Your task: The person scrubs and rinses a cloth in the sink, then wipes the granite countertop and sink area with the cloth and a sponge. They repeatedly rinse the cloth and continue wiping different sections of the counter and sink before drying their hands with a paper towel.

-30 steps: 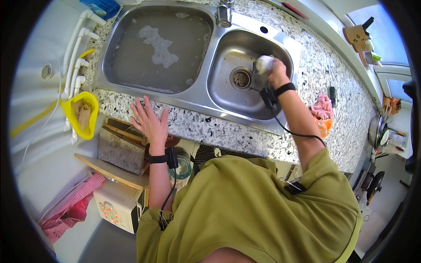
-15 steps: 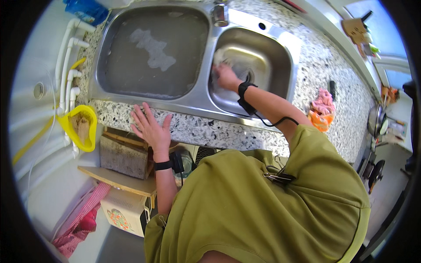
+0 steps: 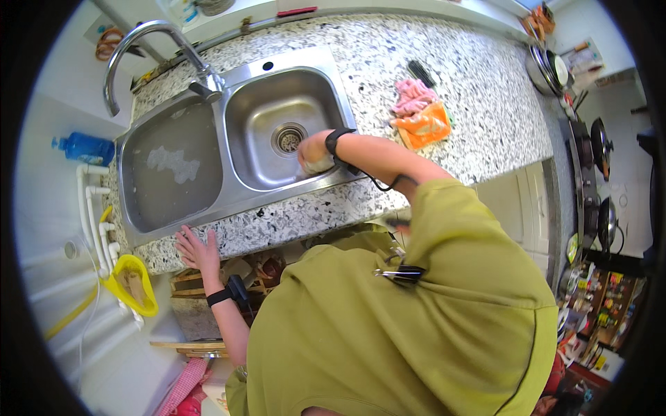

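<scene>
My right hand (image 3: 313,149) is down in the smaller steel basin (image 3: 258,104), at its near right corner. Its fingers are closed on a whitish cloth (image 3: 320,165), mostly covered by the hand and pressed against the basin wall; blur hides its exact kind. Just left of the hand lies the round drain strainer (image 3: 287,139). My left hand (image 3: 200,251) lies flat with fingers spread on the front edge of the speckled counter (image 3: 277,225), holding nothing. Beside it, the larger basin (image 3: 216,197) holds grey, cloudy water with a patch of foam (image 3: 173,165).
A curved chrome faucet (image 3: 163,28) stands behind the basins. Right of the sink lie an orange cloth (image 3: 424,127), a pink cloth (image 3: 414,97) and a dark brush (image 3: 420,73). A blue bottle (image 3: 89,149), white pipes (image 3: 94,215) and a yellow strainer (image 3: 132,283) are at the left.
My right hand has gone from the small basin's left side to its near right corner, still gripping the whitish cloth. The view has swung right; my left hand stays on the counter edge.
</scene>
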A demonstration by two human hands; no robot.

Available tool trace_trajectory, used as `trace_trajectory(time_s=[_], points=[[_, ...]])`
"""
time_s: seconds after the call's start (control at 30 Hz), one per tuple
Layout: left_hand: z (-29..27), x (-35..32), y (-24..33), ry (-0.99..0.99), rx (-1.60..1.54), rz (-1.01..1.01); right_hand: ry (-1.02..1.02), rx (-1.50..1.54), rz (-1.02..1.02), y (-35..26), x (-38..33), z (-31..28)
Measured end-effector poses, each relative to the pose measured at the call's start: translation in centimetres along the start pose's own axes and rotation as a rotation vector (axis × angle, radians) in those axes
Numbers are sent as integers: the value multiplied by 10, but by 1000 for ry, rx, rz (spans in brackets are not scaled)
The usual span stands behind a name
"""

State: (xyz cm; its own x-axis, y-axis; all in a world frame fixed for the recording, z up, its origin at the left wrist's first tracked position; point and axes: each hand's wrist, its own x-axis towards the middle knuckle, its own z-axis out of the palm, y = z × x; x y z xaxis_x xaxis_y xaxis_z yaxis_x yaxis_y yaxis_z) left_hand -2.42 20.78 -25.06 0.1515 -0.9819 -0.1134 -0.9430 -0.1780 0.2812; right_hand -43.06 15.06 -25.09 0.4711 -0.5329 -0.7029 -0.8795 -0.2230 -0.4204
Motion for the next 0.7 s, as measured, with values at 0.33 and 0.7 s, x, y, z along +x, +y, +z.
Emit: trace_trajectory(time_s=[0.33,0.7], points=[[-16,10,236,-864,-1208,490,447,1950,-778,-29,-90,-12],[40,28,298,-946,-1604,48,1141,400,1142,181,-269,57]])
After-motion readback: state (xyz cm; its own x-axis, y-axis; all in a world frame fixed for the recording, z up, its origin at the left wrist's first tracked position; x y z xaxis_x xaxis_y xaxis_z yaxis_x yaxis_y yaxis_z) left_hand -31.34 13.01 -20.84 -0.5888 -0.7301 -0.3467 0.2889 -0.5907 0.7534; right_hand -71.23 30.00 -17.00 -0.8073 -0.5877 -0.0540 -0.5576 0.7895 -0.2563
